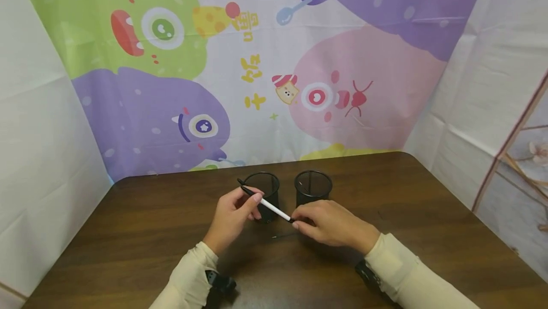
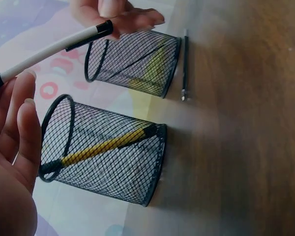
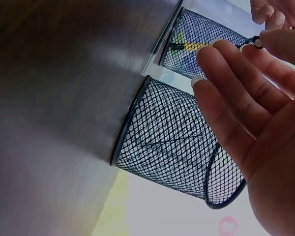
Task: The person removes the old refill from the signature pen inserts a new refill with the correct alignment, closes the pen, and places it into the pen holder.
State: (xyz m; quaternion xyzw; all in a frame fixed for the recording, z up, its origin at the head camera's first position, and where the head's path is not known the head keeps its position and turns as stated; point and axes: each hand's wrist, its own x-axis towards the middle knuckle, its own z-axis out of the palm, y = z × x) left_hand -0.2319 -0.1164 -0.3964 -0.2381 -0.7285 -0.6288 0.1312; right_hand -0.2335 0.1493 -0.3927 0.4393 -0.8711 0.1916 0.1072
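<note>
A white pen with black ends slants between my two hands. My left hand grips its upper black part between thumb and fingers. At the lower end, my right hand pinches the black tip, its other fingers extended in the right wrist view. Behind the left hand stands a black mesh pen cup, holding a yellow pen with black ends. A second mesh cup stands just beyond the right hand, with a thin dark line visible through its mesh. A slim dark stick with a shiny end lies on the table near the cups.
The brown wooden table has rounded far corners. A cloth with cartoon monsters hangs behind it, and pale cloth walls stand on both sides. Dark cameras are strapped at both wrists.
</note>
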